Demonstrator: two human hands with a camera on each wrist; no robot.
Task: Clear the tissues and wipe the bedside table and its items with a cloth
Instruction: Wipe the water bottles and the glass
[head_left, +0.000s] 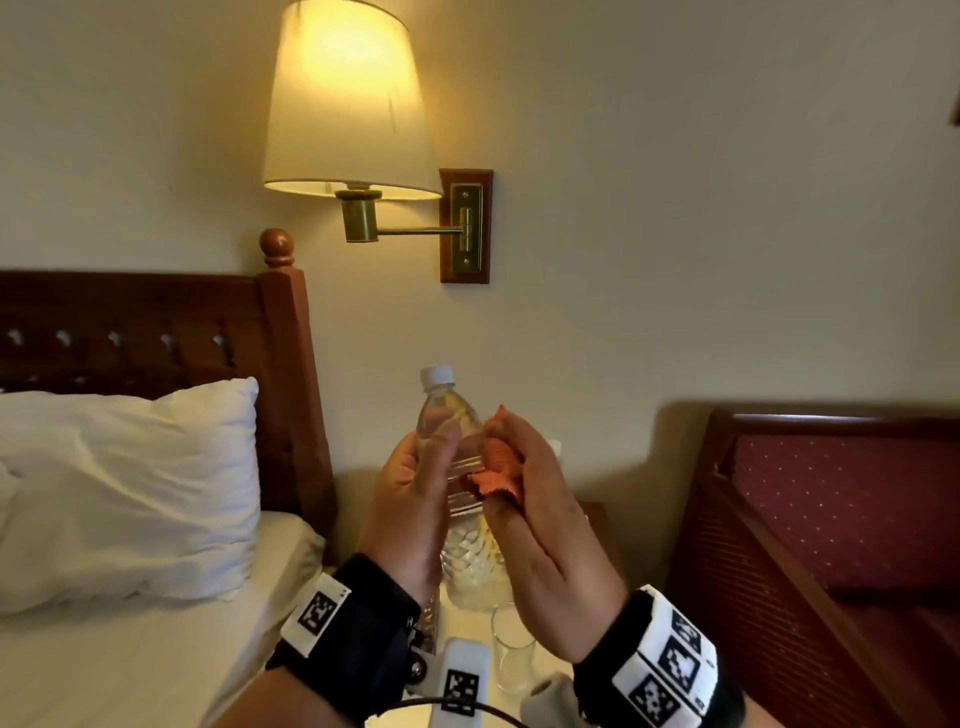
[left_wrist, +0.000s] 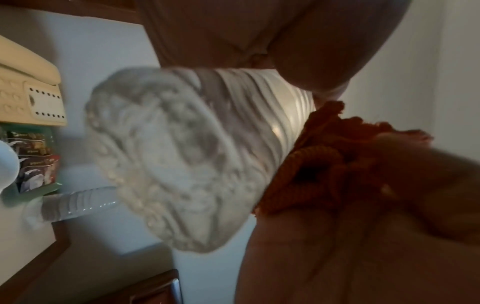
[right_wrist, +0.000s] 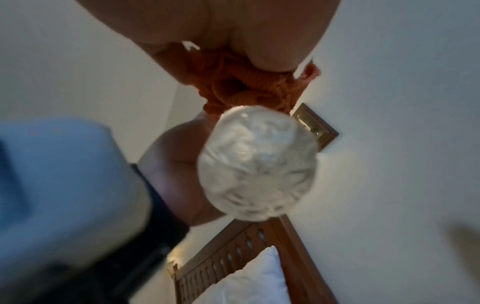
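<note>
A clear plastic water bottle (head_left: 457, 467) with a white cap is held upright in the air above the bedside table (head_left: 540, 670). My left hand (head_left: 415, 483) grips its middle from the left, fingers curled round it. My right hand (head_left: 524, 499) holds a bunched orange cloth (head_left: 496, 467) and presses it against the bottle's right side. From below, the left wrist view shows the bottle's base (left_wrist: 171, 174) with the cloth (left_wrist: 311, 164) beside it. The right wrist view shows the base (right_wrist: 259, 166) under the cloth (right_wrist: 244, 86).
On the table below stand an empty glass (head_left: 511, 649), a second bottle lying down (left_wrist: 78, 203), a cream telephone (left_wrist: 28, 86) and a green tray of sachets (left_wrist: 33, 160). The bed with pillow (head_left: 124, 483) is left, a wall lamp (head_left: 348, 98) above, a padded chair (head_left: 831, 525) right.
</note>
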